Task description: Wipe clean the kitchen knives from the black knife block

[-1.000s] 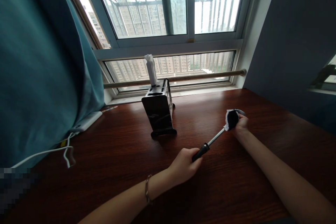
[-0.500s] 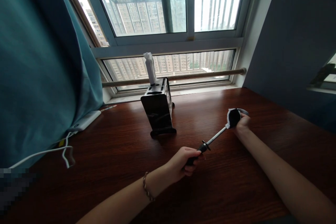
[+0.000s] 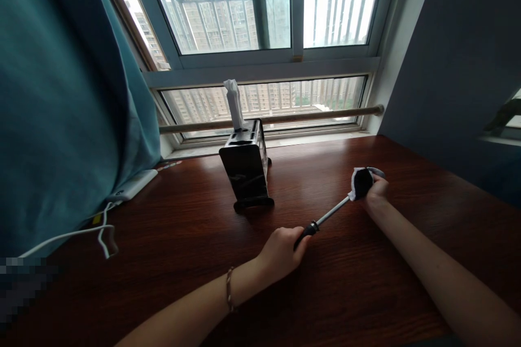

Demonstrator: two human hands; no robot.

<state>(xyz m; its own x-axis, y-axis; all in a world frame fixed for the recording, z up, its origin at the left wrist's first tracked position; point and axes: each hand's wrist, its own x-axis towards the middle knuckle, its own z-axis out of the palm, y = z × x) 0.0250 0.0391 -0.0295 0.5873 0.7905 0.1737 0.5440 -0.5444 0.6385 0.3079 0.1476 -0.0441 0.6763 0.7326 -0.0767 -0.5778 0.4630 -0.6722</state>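
Note:
My left hand (image 3: 283, 252) is closed around the black handle of a slim metal rod (image 3: 332, 211), with a small collar where handle meets shaft. The rod slants up to the right, above the table. At its far end is a black piece with a white edge (image 3: 361, 183), and I cannot make out its kind. My right hand (image 3: 377, 188) is closed on that piece from behind. Its fingers are mostly hidden, and a grey curved edge shows above them.
On the brown wooden table (image 3: 195, 233) stands a black holder (image 3: 248, 173) with a white tissue (image 3: 233, 104) sticking up. A white power strip (image 3: 134, 184) and white cable (image 3: 69, 234) lie left, by a teal curtain (image 3: 77, 108). A barred window (image 3: 268, 59) is behind.
My left hand has turned on the handle, its back now facing up more, and the collar shows at a different angle. My right hand stays nearly in place on the black-and-white piece.

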